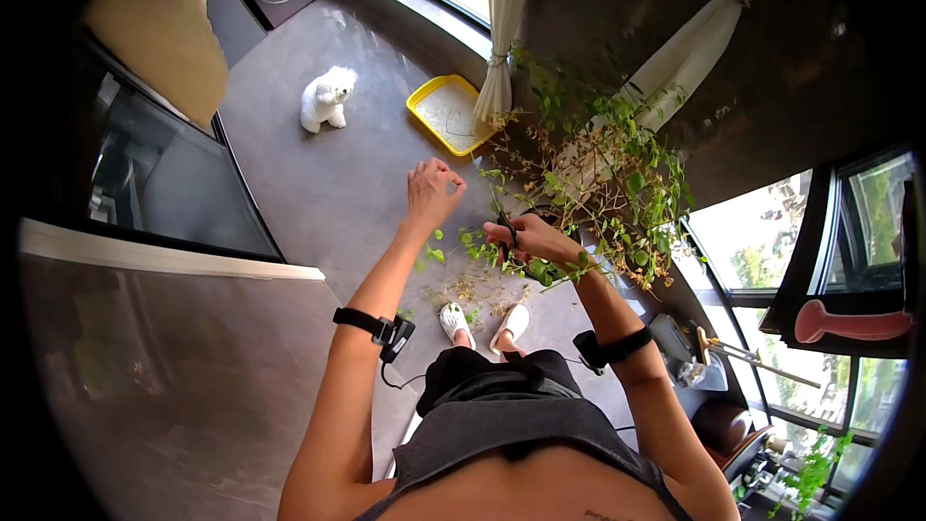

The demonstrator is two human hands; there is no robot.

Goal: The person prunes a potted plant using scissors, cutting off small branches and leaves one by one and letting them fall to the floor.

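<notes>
A bushy potted plant with green leaves and dry brown stems spreads to the right of my hands. My right hand holds black-handled scissors, their blades pointing up and left beside the plant's outer twigs. Whether the blades are apart is too small to tell. To the left, my left hand is raised over the floor, thumb and forefinger curled towards each other in a ring; nothing shows clearly between them. Plant clippings lie on the grey floor just before my white clogs. The foliage and my right arm largely hide the pot.
A small white dog sits on the floor ahead, left of a yellow-rimmed tray. White curtains hang near the plant. A wall edge stands at left; windows and a dustpan are at right.
</notes>
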